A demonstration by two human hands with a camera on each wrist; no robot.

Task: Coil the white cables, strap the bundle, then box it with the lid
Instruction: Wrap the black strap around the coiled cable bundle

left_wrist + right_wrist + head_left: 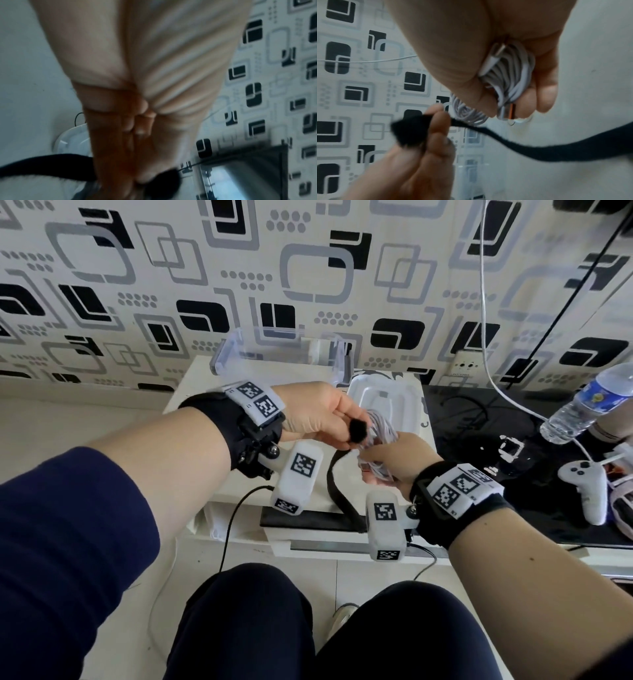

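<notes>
My right hand is gripping the coiled white cables above the bench — left hand fingers pinching the black strap end just beside them.

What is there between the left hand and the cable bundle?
Only the black strap: left hand pinches its end beside the cable bundle in the right hand, per the right wrist view.

head: above, facing down | wrists: close on hands | shared: strap

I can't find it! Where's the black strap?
In the head view, the black strap hangs mid-frame, its end pinched by the left hand beside the white cables.
</notes>
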